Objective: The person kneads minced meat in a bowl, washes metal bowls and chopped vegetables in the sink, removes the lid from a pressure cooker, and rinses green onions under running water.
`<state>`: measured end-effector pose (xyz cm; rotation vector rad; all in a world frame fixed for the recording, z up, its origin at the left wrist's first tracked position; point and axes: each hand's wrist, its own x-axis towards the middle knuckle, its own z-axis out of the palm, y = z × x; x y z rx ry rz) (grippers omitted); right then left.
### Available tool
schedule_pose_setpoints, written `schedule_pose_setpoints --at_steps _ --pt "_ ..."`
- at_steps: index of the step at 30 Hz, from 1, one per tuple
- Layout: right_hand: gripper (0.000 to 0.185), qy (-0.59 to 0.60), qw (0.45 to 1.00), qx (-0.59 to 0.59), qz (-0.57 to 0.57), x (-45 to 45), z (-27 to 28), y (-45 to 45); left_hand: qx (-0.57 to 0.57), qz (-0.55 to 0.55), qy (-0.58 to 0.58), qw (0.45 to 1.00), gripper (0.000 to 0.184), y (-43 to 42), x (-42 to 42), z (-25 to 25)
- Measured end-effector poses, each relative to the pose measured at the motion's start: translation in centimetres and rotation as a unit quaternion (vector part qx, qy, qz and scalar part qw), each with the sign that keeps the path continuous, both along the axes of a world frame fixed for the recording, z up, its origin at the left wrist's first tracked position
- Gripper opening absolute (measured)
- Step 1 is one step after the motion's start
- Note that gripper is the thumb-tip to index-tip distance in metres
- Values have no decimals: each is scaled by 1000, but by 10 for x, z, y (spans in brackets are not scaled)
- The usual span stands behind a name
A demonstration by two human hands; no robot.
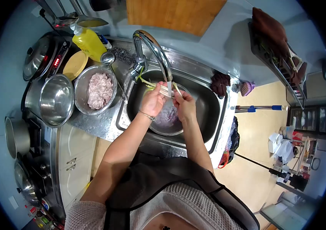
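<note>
Pale green-white stalks (164,90), which look like scallions, are held between both hands over the sink (206,115). My left hand (153,101) has its fingers closed round their left part, with greener ends sticking out at the upper left. My right hand (184,105) pinches the stalks near their right end. Water runs from the curved chrome faucet (155,46) onto the stalks. Below the hands, a metal bowl (166,133) in the sink holds water and something purplish that I cannot make out.
On the counter at left are a bowl of pale minced meat (100,91), an empty steel bowl (56,101), a ladle (108,58) and a yellow bottle (89,43). A dark cloth (220,84) lies at the sink's right edge. A rack (274,63) hangs at upper right.
</note>
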<state>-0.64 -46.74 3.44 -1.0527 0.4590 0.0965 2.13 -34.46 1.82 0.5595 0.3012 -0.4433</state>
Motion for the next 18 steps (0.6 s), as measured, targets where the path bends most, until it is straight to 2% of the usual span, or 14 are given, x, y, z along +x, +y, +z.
schedule_pose_setpoints --at_steps 5,7,8,10,11,12,14,15,16,18 --pt "11 -10 999 -30 -33 -7 8 -14 -50 36 -16 998 26 3 -8 8" --pt "9 -18 997 -29 -75 -10 18 -23 71 -4 -25 997 21 4 -15 13" --pt "10 -35 996 -2 -87 -9 17 -32 70 -4 -25 997 21 6 -19 16" --pt "10 -56 992 9 -114 -8 24 -45 124 -94 -30 987 19 11 -25 22" --pt "11 -61 990 7 -125 -9 24 -49 111 -128 -41 985 16 13 -24 17" --pt "11 -67 989 4 -135 -9 25 -54 111 -129 -41 985 16 14 -24 15" --pt "11 -81 967 -12 -240 -5 17 -63 99 -107 -11 989 12 18 -21 17" --pt "11 -99 965 -7 -241 -5 9 -78 45 -92 16 995 10 26 -14 15" --pt "11 -117 963 -2 -242 -4 10 -84 47 -47 51 996 8 30 -12 21" --pt "11 -112 967 0 -230 -6 4 -82 54 -37 37 997 8 30 -8 23"
